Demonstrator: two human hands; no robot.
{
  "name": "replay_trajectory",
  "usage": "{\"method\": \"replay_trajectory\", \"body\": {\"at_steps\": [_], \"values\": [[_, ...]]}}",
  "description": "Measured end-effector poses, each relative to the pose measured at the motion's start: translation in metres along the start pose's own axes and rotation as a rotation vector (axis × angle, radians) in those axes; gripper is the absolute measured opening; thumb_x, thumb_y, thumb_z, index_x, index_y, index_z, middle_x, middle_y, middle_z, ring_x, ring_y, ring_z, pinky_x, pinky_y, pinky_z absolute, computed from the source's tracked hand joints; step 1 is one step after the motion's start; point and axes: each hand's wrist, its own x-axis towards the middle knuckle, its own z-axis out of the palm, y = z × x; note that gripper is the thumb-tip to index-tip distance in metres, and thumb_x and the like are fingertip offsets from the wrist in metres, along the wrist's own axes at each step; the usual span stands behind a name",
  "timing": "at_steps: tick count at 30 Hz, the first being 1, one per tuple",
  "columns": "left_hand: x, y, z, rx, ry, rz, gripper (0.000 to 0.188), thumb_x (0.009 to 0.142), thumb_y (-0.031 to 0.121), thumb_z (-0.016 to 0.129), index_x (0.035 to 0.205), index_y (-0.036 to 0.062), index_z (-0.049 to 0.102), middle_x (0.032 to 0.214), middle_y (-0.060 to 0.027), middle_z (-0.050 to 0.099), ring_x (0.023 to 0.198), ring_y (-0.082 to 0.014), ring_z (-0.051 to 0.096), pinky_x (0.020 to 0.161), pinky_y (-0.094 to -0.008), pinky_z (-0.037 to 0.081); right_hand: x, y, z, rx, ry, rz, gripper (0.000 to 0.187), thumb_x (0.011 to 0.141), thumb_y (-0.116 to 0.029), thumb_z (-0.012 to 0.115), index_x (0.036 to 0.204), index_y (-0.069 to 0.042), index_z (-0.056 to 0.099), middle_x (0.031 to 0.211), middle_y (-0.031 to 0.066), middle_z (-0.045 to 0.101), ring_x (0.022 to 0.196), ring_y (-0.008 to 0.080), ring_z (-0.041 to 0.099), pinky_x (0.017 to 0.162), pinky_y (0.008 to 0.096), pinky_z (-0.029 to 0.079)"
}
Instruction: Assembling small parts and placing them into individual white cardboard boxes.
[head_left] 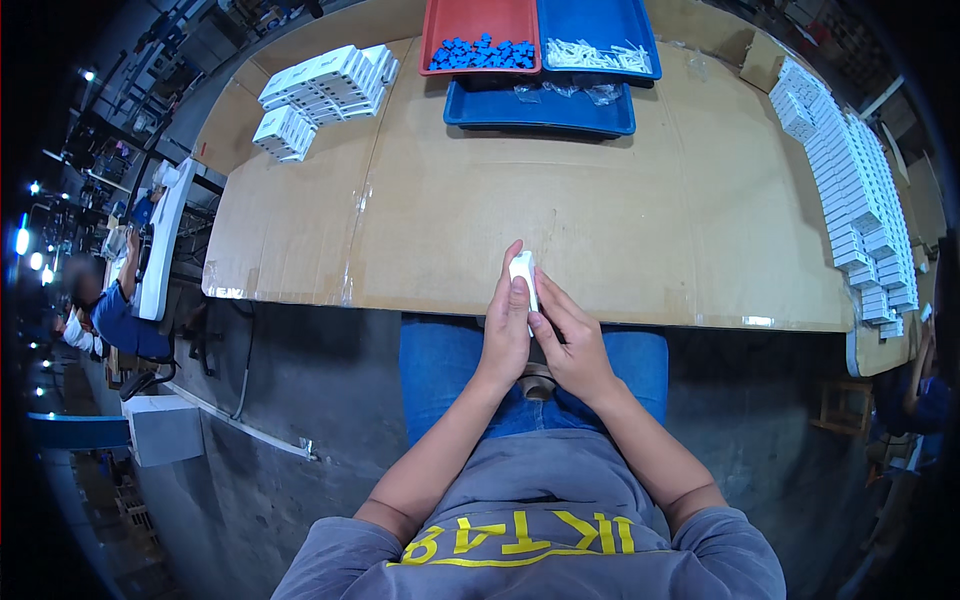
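A small white box-like piece (523, 266) is held upright between my two hands, just over the near edge of the table. My left hand (507, 320) is closed on its left side, thumb laid along the face turned to me. From the right, my right hand (568, 335) presses against the piece, its thumb near the lower end and its fingers behind. The fingers hide much of the piece, so its exact kind cannot be made out.
Cardboard covers the table (600, 230). At the back stand a red tray (481, 72) of blue parts, a blue tray (600, 76) of white sticks and a lower blue tray (540, 120) with clear bags. White boxes are stacked left (330, 85) and right (860, 190).
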Motion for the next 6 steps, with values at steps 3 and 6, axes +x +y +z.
{"method": "replay_trajectory", "body": {"at_steps": [3, 6], "values": [[0.0000, -0.0029, -0.0020, 0.010, -0.009, 0.033, 0.075, 0.114, 0.055, 0.036, 0.167, 0.0033, 0.025, 0.157, -0.0165, 0.043, 0.145, -0.0222, 0.040, 0.121, -0.0352, 0.031, 0.0023, 0.0011, 0.0001, -0.070, 0.007, -0.088, 0.051, 0.105, -0.018, 0.063, 0.146, 0.011, 0.054, 0.154, 0.0302, 0.051, 0.140, 0.0428, 0.055, 0.117, 0.0444, 0.044], [0.0012, -0.0082, -0.0028, 0.040, -0.023, 0.066, 0.075, 0.114, 0.056, 0.036, 0.166, 0.0032, 0.026, 0.157, -0.0149, 0.044, 0.144, -0.0207, 0.041, 0.122, -0.0347, 0.030, 0.0000, 0.0055, 0.0001, -0.094, 0.016, -0.100, 0.052, 0.103, -0.016, 0.065, 0.147, 0.010, 0.054, 0.155, 0.0299, 0.051, 0.142, 0.0415, 0.054, 0.118, 0.0450, 0.043]]}}
